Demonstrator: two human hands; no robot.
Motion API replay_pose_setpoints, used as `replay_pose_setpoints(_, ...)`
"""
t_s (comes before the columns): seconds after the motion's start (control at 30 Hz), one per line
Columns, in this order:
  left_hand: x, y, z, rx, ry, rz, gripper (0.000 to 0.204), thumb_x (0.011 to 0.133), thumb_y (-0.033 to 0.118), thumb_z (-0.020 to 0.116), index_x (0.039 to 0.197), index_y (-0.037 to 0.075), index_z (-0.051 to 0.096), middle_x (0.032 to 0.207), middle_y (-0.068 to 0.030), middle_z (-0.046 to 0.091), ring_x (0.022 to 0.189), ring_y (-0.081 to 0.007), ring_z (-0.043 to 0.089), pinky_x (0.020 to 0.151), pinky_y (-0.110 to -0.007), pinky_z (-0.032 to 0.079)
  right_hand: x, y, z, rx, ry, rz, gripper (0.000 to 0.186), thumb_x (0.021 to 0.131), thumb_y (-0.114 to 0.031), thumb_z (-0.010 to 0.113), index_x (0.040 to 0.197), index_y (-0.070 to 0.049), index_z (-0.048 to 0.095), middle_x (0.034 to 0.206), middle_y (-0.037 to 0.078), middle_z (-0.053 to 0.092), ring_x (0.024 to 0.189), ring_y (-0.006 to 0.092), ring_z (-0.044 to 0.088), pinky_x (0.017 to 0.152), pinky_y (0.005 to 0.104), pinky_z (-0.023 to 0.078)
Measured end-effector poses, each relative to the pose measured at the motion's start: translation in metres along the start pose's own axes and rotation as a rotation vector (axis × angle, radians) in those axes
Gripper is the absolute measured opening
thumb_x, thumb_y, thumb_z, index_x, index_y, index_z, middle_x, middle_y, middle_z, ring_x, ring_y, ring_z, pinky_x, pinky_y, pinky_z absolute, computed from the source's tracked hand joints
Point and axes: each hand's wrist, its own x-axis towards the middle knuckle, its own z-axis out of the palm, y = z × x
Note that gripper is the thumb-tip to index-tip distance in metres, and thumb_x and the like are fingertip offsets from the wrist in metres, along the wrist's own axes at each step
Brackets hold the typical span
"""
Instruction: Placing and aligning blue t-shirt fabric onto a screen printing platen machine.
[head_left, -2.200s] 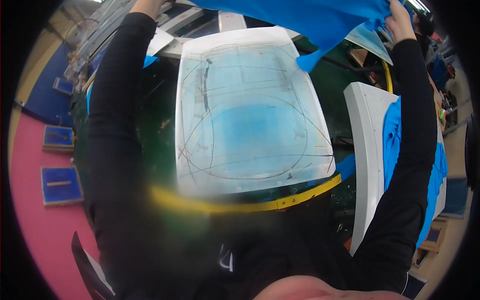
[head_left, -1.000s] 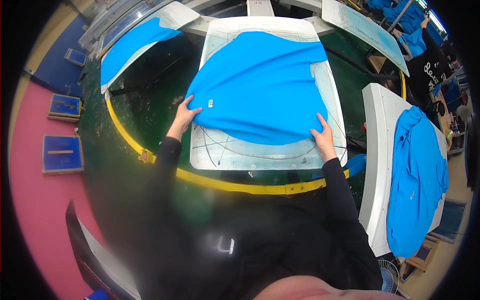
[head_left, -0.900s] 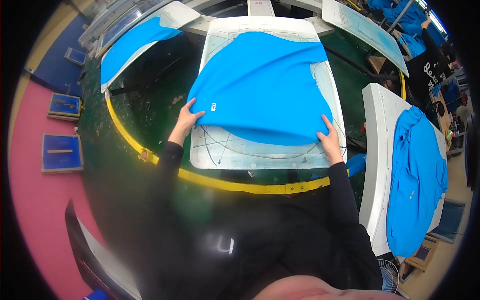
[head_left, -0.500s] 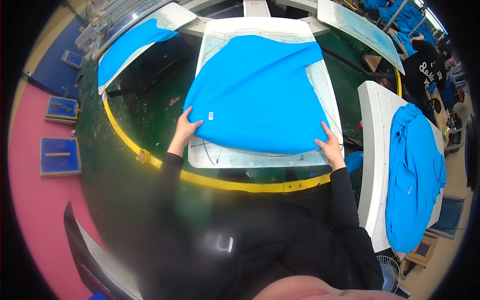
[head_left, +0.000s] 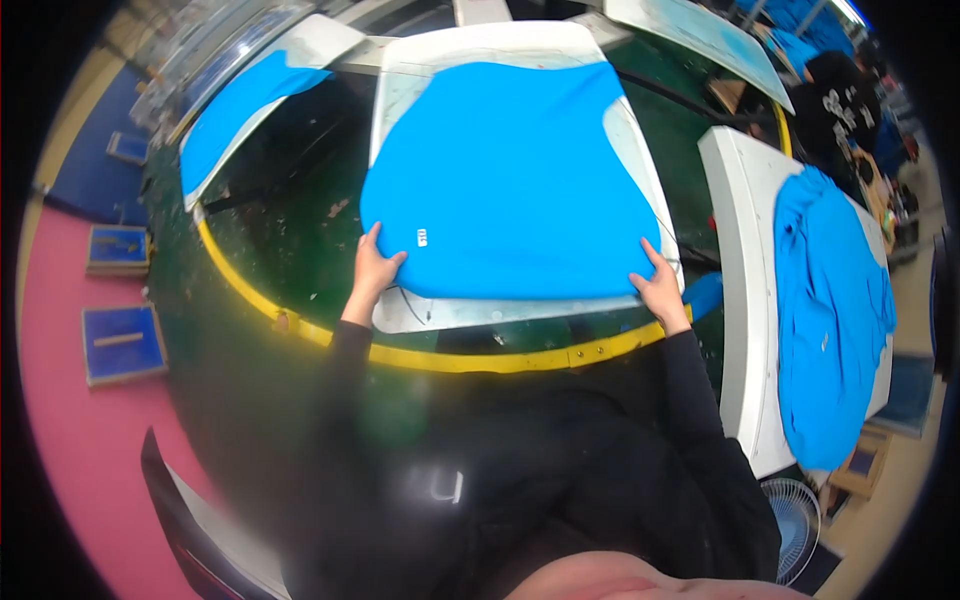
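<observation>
Cloth [head_left: 495, 185] now lies smoother on the white board [head_left: 490, 42] than before.

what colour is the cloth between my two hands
The cloth is bright blue with a small white mark, shown best in the head view.

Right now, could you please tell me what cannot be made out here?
In the head view:
Middle of the board: covered by the blue cloth.
Lower fingers of the left hand and right hand: hidden by cloth or hand, so the grip is unclear.
Hands of the co-worker: too small and blurred.
Left side of the fan: behind the black sleeve.
</observation>
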Motion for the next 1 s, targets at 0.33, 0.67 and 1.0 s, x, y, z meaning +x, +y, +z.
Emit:
replay_pose_setpoints(0.33,-0.055,0.006,0.021,-0.371,-0.242,-0.142,0.065,0.074,0.000,0.072,0.132,-0.001,0.043,0.097,-0.0131,0.062,0.065,-0.0121,0.061,0.052,-0.024,0.051,-0.023,-0.015,0.017,-0.195,0.221,0.008,0.058,0.070,-0.009,0.067,0.126,-0.004,0.051,0.113,0.019,0.055,0.106,0.0351,0.054,0.089,0.0362,0.044)
replay_pose_setpoints(0.67,-0.075,0.027,0.004,-0.451,-0.193,-0.227,0.075,0.074,-0.007,0.068,0.138,-0.002,0.029,0.115,-0.0220,0.052,0.060,-0.0148,0.061,0.046,-0.024,0.049,-0.047,-0.013,0.012,-0.069,0.145,0.106,0.059,0.071,-0.010,0.072,0.126,-0.002,0.052,0.102,0.012,0.051,0.063,0.0162,0.051,0.064,0.0287,0.045)
replay_pose_setpoints(1.0,-0.078,0.003,0.009,0.363,-0.040,0.189,0.076,0.062,0.020,0.079,0.125,-0.005,0.044,0.129,-0.0238,0.043,0.117,-0.0375,0.042,0.100,-0.041,0.035,-0.060,-0.022,0.021,-0.437,0.191,-0.104,0.041,0.073,-0.008,0.067,0.112,0.003,0.058,0.114,0.025,0.049,0.079,0.0348,0.060,0.076,0.0402,0.050)
